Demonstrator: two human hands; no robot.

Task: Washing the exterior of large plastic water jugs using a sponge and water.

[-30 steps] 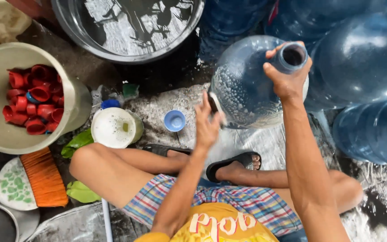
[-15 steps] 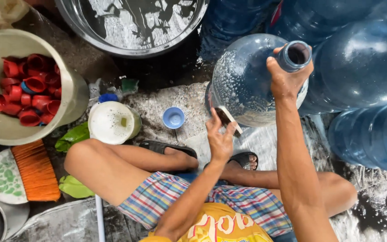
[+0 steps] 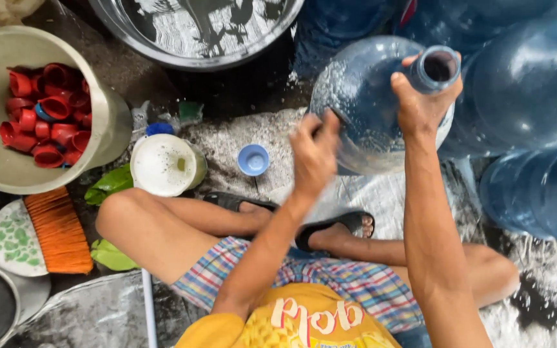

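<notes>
I sit on wet ground with a large blue water jug (image 3: 362, 96) tilted in front of me. My right hand (image 3: 420, 106) grips it just below its open neck (image 3: 438, 66). My left hand (image 3: 314, 158) is blurred against the jug's lower left side, fingers closed around a small dark object that I cannot make out. A small blue cap (image 3: 253, 159) lies on the ground just left of that hand. My crossed legs and dark sandals (image 3: 330, 225) are below the jug.
Other big blue jugs (image 3: 523, 84) crowd the right side. A metal basin (image 3: 227, 63) of water stands at the top. A beige bucket (image 3: 107, 122) with several red caps (image 3: 46, 116), a white tub (image 3: 162, 165) and an orange brush (image 3: 56, 232) lie at the left.
My left hand dipped down towards my foot, then came back up against the jug's side, where it is now blurred. My right hand has kept its grip at the neck.
</notes>
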